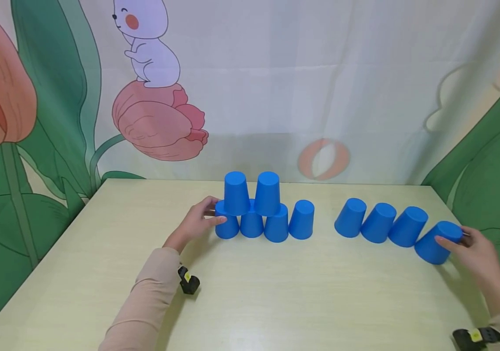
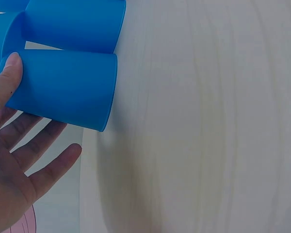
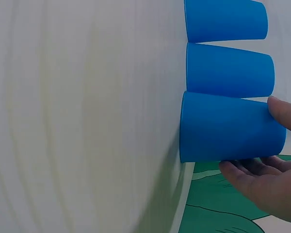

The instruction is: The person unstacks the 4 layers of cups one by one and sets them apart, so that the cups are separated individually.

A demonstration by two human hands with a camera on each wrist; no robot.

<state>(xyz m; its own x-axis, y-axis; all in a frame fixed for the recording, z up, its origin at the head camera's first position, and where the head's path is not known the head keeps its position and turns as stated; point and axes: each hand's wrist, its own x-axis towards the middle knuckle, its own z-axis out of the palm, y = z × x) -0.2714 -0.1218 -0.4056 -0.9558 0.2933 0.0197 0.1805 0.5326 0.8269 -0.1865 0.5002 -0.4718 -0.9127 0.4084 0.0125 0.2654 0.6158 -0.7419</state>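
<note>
Upside-down blue cups stand in two groups. In the head view's left group, two upper cups, one on the left [image 1: 236, 194] and one on the right [image 1: 268, 194], straddle a bottom row of several. My left hand [image 1: 195, 223] holds the row's leftmost cup [image 1: 228, 228], thumb on its front and fingers behind; the left wrist view shows the little finger spread away. On the right, my right hand [image 1: 480, 256] grips the end cup [image 1: 436, 243] near its top. The thumb [image 3: 283, 114] presses one side, while the fingers reach round the other.
Three more cups, a left one [image 1: 350, 218], a middle one [image 1: 378, 223] and a right one [image 1: 408, 227], continue the right-hand row. A bottom-row cup [image 1: 301, 220] faces them across a gap. Behind the pale table [image 1: 276, 292] hangs a printed curtain [image 1: 364, 97].
</note>
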